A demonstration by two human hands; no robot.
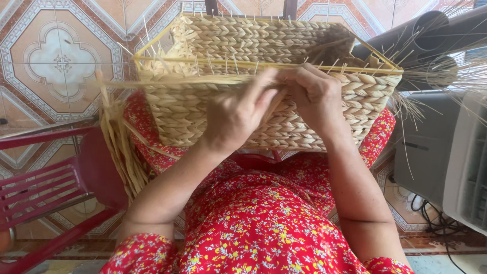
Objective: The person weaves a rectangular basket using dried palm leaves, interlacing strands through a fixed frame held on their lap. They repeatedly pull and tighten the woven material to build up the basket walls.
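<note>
A half-woven straw basket [213, 45] with a rectangular frame rests on my lap, its near wall facing me. Both hands work at the top edge of that near wall. My left hand [238, 114] pinches a long flat straw strand [167, 81] that runs leftward along the rim. My right hand [314, 99] presses against the braided wall beside it, fingers curled around the same strand where the hands meet. Thin stakes stick up along the rim.
A bundle of loose straw [119, 147] hangs at my left knee. A dark red plastic chair [45, 182] stands on the left. A grey appliance [446, 157] with cables and dark tubes [421, 35] sits on the right. Patterned tile floor [61, 56] lies beyond.
</note>
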